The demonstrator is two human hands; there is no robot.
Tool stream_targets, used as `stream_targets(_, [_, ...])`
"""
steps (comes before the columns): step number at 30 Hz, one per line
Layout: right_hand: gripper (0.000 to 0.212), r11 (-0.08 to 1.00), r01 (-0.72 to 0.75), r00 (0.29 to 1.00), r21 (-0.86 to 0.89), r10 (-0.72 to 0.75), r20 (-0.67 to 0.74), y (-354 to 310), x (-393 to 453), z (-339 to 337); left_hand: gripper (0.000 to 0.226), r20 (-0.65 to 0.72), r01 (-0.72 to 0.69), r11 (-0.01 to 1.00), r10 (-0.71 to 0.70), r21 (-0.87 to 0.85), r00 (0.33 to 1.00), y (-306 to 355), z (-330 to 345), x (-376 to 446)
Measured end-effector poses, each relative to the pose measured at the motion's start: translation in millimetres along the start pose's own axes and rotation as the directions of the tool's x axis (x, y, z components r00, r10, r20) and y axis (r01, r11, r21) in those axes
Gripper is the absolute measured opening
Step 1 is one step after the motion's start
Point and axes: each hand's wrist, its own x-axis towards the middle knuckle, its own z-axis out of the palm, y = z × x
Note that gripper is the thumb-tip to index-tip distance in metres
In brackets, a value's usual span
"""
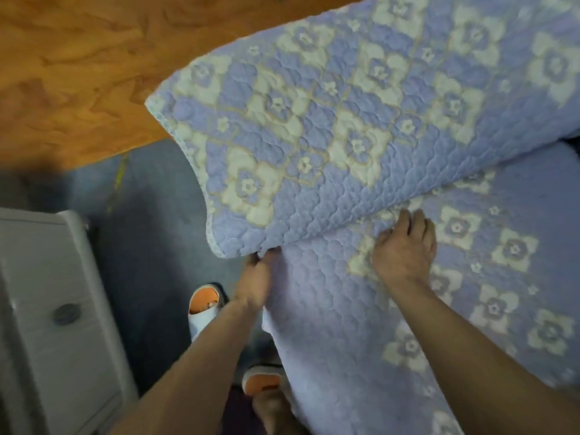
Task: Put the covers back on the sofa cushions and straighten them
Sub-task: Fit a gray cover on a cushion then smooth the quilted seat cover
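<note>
A person standing at the sofa works a quilted lilac cover with cream flowers over its cushions; the upper cushion (361,120) looks already sheathed, its fabric drawn fairly smooth across the face and round the near corner, and it tilts up and away toward a wooden panel (78,73) behind; the lower cushion (470,293) is also under the same patterned cover, though the cloth at its near edge (314,340) hangs loose toward the floor and appears not yet tucked or pulled flat; by these signs the covering seems largely done and the straightening is what remains, chiefly along the seam where the two cushions meet and down the hanging front.

The left hand (255,277) reaches up under the lowest corner of the upper cushion, fingers curled at the cover's bound edge, apparently pinching it, though blur hides the exact grip; the right hand (405,249) lies on the lower cushion with fingers fairly straight, tips pushed into the crease beneath the upper cushion, pressing or tucking rather than clutching.

Below, the person's feet in orange-lined slippers (204,306) stand on a blue-grey floor (150,230); a pale cabinet (47,309) with a dark round knob sits at the left.
</note>
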Motion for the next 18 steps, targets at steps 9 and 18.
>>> stream_targets(9, [0.026, 0.987, -0.159, 0.926, 0.027, 0.139, 0.351, -90.4, -74.4, -55.5, 0.040, -0.043, 0.084, 0.889, -0.116, -0.451, 0.992, 62.3, -112.8, -39.5])
stream_targets(18, [0.011, 0.950, 0.184, 0.981, 0.252, -0.163, -0.102, -254.5, -68.9, -106.2, 0.029, 0.182, -0.095, 0.941, 0.161, -0.326, 0.970, 148.2, -140.9, 16.9])
